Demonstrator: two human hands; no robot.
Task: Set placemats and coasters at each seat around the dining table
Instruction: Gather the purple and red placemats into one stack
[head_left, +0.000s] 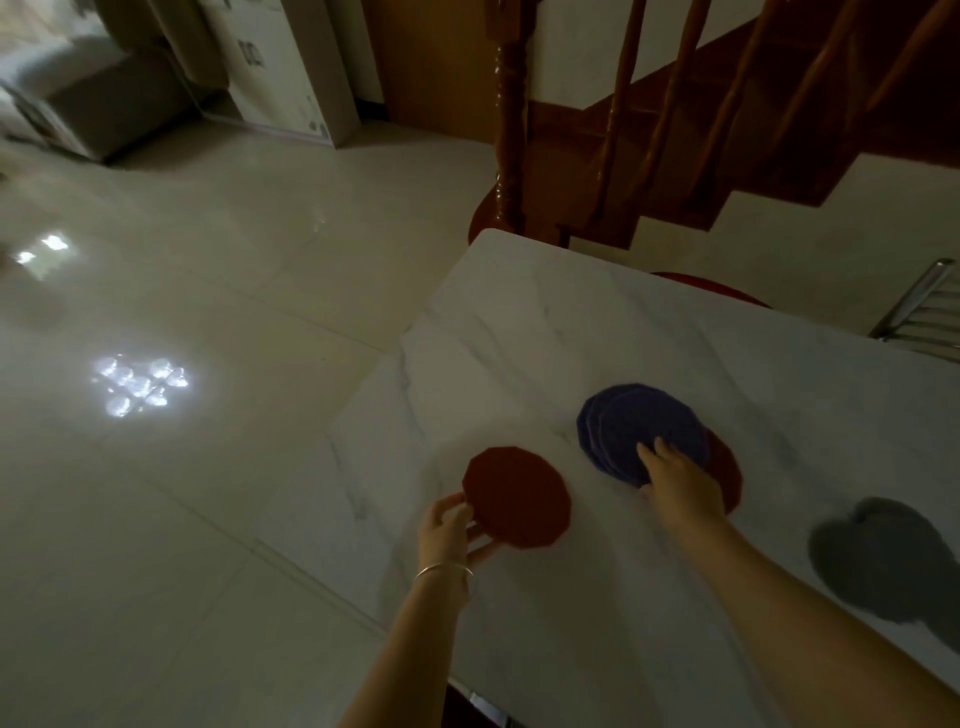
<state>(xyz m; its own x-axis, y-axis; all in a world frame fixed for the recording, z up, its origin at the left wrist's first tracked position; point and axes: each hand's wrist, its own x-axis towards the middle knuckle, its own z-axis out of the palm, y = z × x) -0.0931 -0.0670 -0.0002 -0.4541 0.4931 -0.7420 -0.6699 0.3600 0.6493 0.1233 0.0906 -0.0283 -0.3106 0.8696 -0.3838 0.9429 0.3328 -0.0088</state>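
Observation:
A round dark red mat (517, 499) lies near the left edge of the white marble table (571, 343). My left hand (449, 527) grips its near-left rim, thumb on top and fingers under. To the right is a fanned stack of several round purple mats (634, 421) resting on another red mat (727, 475). My right hand (678, 480) lies flat on that stack, fingers spread on the purple mats. Overlapping grey mats (878, 551) lie further right.
A red stool (717, 285) and a metal chair back (919, 312) stand at the table's far side. A wooden stair rail (511, 130) rises behind the table's far corner. Glossy tiled floor (182, 415) spreads to the left.

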